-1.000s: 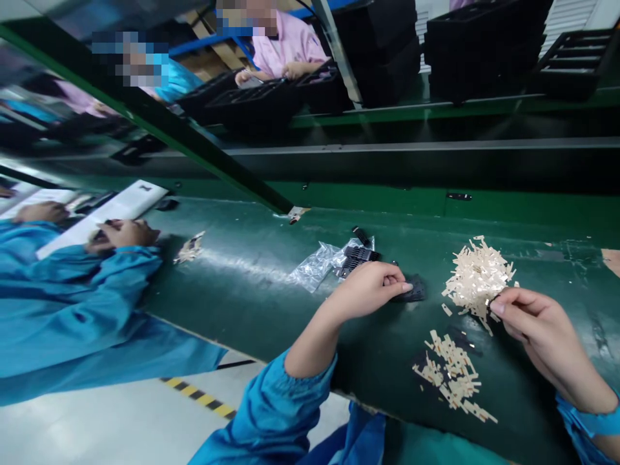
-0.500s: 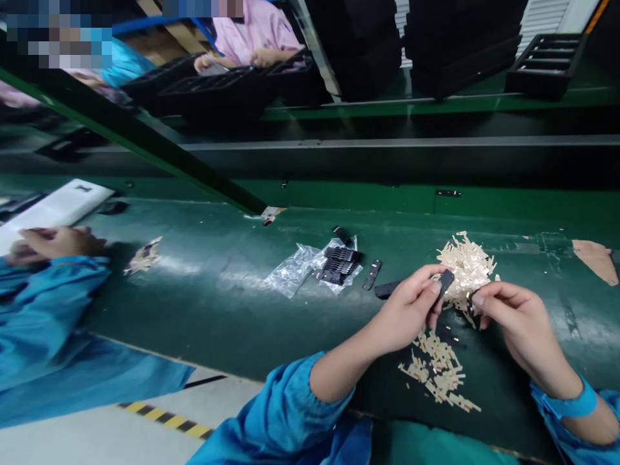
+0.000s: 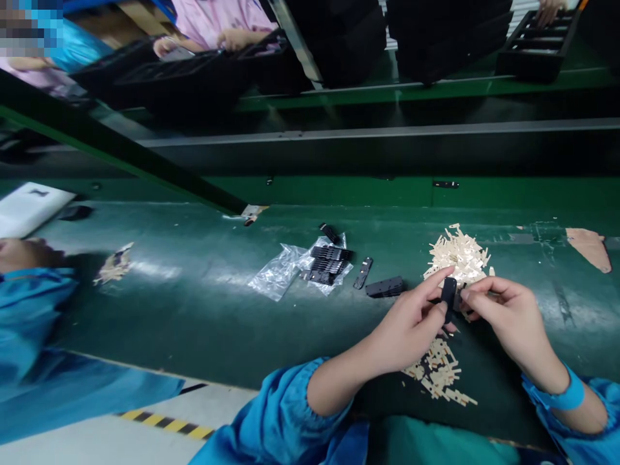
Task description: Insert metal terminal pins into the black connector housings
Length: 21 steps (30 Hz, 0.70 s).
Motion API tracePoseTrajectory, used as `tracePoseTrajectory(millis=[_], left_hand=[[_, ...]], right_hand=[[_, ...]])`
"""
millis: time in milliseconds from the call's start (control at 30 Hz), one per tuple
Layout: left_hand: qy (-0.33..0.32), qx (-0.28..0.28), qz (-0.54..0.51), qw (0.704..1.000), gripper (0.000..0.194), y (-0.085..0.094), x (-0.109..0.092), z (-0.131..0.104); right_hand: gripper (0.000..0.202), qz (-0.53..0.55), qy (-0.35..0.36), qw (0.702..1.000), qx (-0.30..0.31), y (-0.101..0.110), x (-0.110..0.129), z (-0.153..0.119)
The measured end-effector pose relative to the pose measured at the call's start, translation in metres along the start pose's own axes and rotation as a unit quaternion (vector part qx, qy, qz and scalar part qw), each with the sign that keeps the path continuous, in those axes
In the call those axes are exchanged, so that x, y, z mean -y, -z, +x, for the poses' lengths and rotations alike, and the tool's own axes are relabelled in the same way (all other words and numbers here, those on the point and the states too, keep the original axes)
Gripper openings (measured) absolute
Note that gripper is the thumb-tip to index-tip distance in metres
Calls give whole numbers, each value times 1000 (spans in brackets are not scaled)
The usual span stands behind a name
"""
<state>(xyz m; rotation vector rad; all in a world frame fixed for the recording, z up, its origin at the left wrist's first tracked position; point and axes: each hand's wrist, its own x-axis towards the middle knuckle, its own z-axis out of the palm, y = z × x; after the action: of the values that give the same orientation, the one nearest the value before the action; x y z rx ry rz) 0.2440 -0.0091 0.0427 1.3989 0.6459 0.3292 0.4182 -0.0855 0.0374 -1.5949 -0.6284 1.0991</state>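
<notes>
My left hand (image 3: 411, 326) grips a narrow black plastic piece (image 3: 449, 296) between thumb and fingers, its long side nearly upright. Close beside it, my right hand (image 3: 506, 316) is closed in a pinch on a small dark bit whose kind I cannot make out. Behind both hands lies a heap of small cream-coloured strips (image 3: 458, 252). A looser scatter of such strips (image 3: 443, 378) is on the table below my hands. Left of my left hand rests a long black part (image 3: 384, 287), and beyond it a single flat black piece (image 3: 362, 272).
Several black pieces (image 3: 329, 263) lie on a clear plastic bag (image 3: 278, 274). A green post (image 3: 159, 171) slants across the left. At far left is a co-worker's blue sleeve (image 3: 33, 310). Black trays (image 3: 537, 48) stand beyond the rail, a person's hand over one.
My right hand has come leftward, close to the black piece, which my left hand has turned more upright. A person's hand has appeared over the far right tray. The view has shifted slightly.
</notes>
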Motion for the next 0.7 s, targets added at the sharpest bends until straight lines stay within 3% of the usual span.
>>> tracePoseTrajectory(millis=[700], left_hand=[[-29,-6,82,996,67,-4,-1,-3]], right_hand=[[15,-27,29,999,-21,-1,0,-2]])
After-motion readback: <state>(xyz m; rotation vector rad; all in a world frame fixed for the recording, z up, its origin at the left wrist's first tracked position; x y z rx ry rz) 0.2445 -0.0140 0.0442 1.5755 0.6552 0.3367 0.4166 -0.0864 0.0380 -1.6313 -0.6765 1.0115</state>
